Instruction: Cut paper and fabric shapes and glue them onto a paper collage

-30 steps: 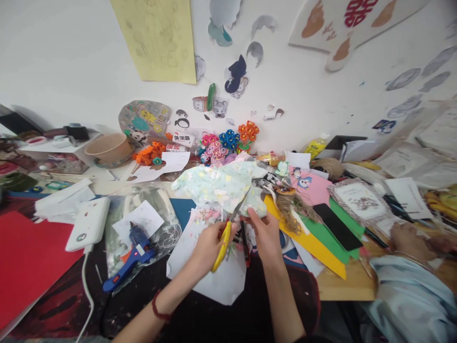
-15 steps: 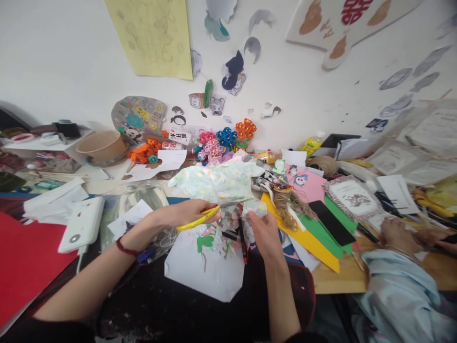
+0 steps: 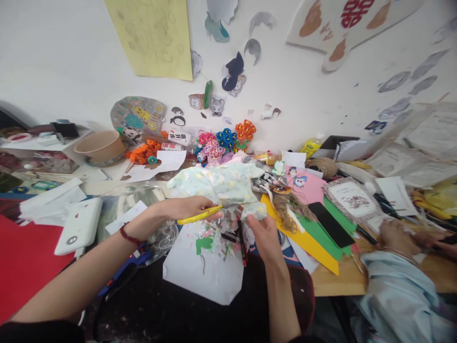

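left hand [image 3: 189, 206] grips yellow-handled scissors [image 3: 199, 216]; right hand [image 3: 263, 233] pinches the pale floral sheet [image 3: 219, 183] ahead of it, seemingly to steady it.

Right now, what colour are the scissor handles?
The scissor handles are mostly yellow, in the head view.

A narrow, cord-like dark red bracelet [image 3: 129, 237] rings the left wrist. The slim left forearm [image 3: 87, 269] is bare up to a black left sleeve [image 3: 43, 332] ending near the elbow. Beyond the bare right forearm [image 3: 280, 290], a sliver of black right sleeve [image 3: 307, 339] shows.
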Action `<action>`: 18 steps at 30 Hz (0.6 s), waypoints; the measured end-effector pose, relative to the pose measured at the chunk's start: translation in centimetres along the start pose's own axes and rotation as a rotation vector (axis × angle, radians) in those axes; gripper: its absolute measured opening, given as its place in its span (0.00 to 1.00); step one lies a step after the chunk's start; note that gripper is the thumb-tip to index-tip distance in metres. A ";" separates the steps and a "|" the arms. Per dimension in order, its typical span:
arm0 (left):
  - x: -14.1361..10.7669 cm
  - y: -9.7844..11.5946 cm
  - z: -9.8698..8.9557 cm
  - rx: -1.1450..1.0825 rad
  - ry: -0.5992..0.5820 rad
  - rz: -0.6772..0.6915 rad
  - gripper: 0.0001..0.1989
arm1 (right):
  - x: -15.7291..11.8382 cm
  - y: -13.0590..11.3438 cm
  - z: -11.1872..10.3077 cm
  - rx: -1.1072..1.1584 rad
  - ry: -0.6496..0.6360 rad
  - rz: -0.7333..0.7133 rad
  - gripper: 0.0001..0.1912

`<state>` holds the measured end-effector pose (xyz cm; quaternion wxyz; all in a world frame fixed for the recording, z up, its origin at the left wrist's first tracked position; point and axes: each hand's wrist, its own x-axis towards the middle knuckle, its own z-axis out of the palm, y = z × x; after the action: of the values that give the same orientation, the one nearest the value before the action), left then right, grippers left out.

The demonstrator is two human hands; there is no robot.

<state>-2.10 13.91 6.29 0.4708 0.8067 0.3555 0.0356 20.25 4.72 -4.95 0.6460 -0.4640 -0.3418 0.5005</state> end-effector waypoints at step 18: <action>1.4 -0.7 -0.1 0.027 -0.145 -0.017 0.27 | -0.8 -0.6 1.7 0.209 0.206 0.121 0.22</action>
<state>-1.46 15.06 5.44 0.4845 0.8105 0.3276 -0.0317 18.71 4.35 -3.79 0.6911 -0.4629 -0.1910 0.5212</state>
